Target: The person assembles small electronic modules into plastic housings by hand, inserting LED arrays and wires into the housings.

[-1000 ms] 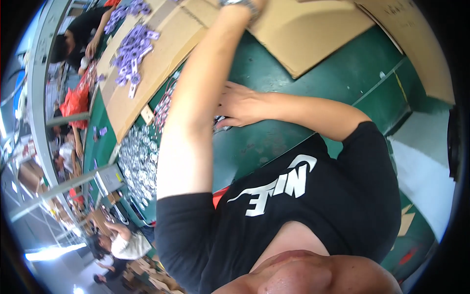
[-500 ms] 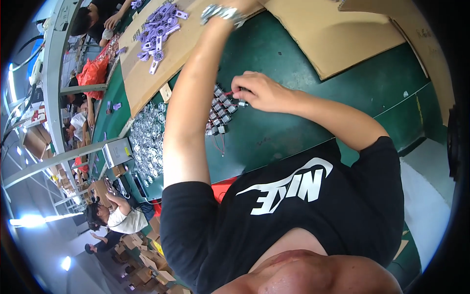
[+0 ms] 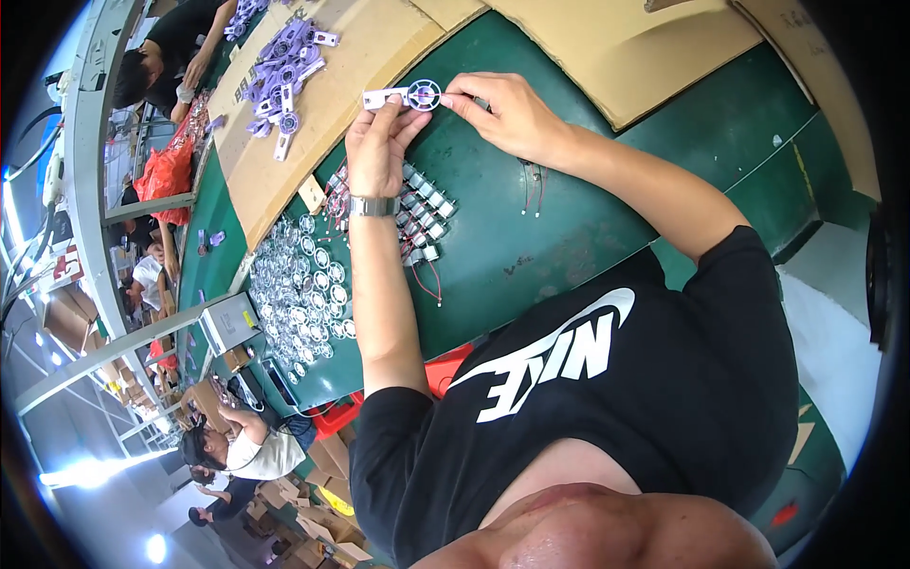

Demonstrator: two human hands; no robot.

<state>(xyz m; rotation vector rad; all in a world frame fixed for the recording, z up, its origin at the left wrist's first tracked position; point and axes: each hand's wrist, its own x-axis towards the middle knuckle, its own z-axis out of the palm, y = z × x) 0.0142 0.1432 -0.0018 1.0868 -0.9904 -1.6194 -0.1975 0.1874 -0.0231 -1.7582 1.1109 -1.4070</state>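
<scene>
My left hand (image 3: 377,152), with a metal-banded watch at its wrist, grips a pale purple fan housing (image 3: 386,98), a flat handle with a spoked ring at one end. At the ring's right side my right hand (image 3: 512,112) is closed in a pinch on what looks like a thin red wire (image 3: 437,98); the fingers partly hide it. Below my right wrist, a pair of thin leads (image 3: 533,190) with small white ends shows against the green table. Small silver motors (image 3: 427,209) with red wires lie in rows below my hands.
Purple housings (image 3: 284,81) are heaped on a cardboard sheet (image 3: 251,180) at the far left. Many clear and silver rings (image 3: 303,284) cover the table left of my left forearm. More cardboard (image 3: 626,57) lies at the back right. Other people work beyond the metal frame (image 3: 90,190).
My left hand has come back from the far cardboard and holds a purple fan housing. My right hand has moved up from the motors to the housing's ring.
</scene>
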